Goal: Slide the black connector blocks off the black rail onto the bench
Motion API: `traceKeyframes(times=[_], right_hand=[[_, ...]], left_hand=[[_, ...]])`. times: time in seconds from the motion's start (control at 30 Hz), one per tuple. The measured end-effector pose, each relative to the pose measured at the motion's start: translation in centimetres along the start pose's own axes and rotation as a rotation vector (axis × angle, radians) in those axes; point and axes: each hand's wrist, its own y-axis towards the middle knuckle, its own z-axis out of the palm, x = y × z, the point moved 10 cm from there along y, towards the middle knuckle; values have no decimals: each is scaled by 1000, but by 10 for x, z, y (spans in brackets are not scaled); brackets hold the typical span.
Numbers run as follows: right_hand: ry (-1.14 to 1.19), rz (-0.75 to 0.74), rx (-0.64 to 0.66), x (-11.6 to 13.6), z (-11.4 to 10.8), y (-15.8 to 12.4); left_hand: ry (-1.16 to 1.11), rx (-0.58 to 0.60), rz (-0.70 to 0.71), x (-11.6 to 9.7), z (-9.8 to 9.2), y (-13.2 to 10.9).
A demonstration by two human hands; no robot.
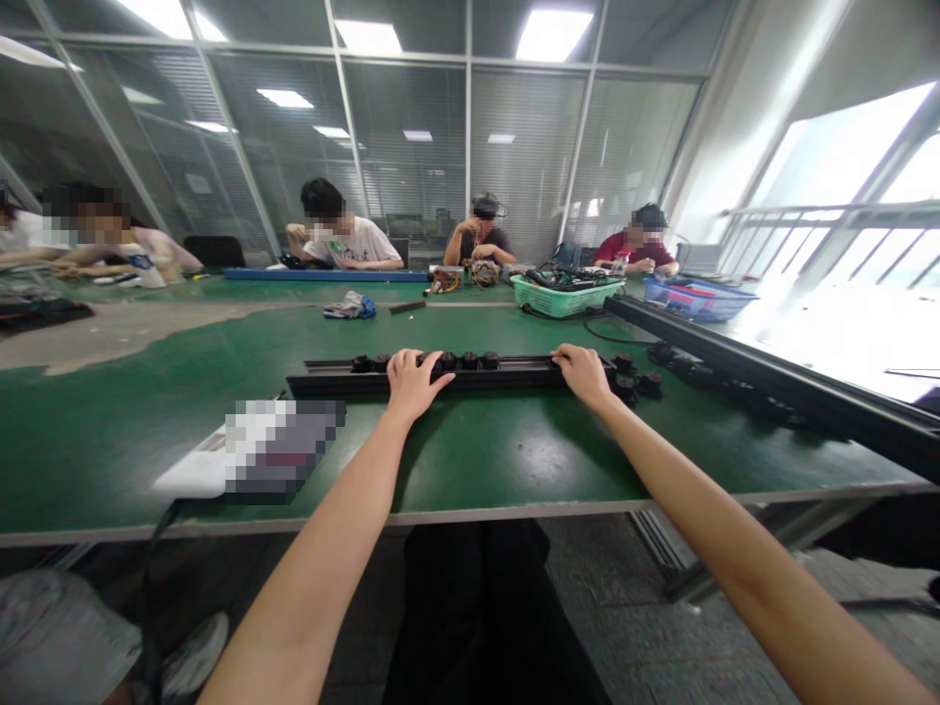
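Observation:
A long black aluminium rail lies across the green workbench in front of me, with several round black knobs in a row along its top. My left hand sits over the rail's middle, fingers curled across it among the knobs. Near the rail's right end, my right hand grips it from above. Several more black knobs stand just beyond that end, apart from my fingers. The part of the rail under my palms is hidden.
A second long black rail runs along the bench's right side. To the left lies a blurred-out white and dark sheet. A teal basket and a blue basket hold cables and parts. Several co-workers sit across the bench.

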Motion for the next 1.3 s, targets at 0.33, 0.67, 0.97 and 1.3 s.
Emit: traceKeyframes(times=[0.33, 0.67, 0.97, 1.3], right_hand=[[-20, -39, 7, 6, -2, -3], [-16, -2, -14, -4, -8, -2], [-29, -19, -4, -6, -5, -1], [-91, -11, 9, -13, -3, 1]], left_hand=[[-6, -2, -1, 1, 0, 0], [-18, 6, -7, 2, 1, 0], [-5, 2, -2, 0, 0, 1], [-26, -1, -2, 0, 0, 1]])
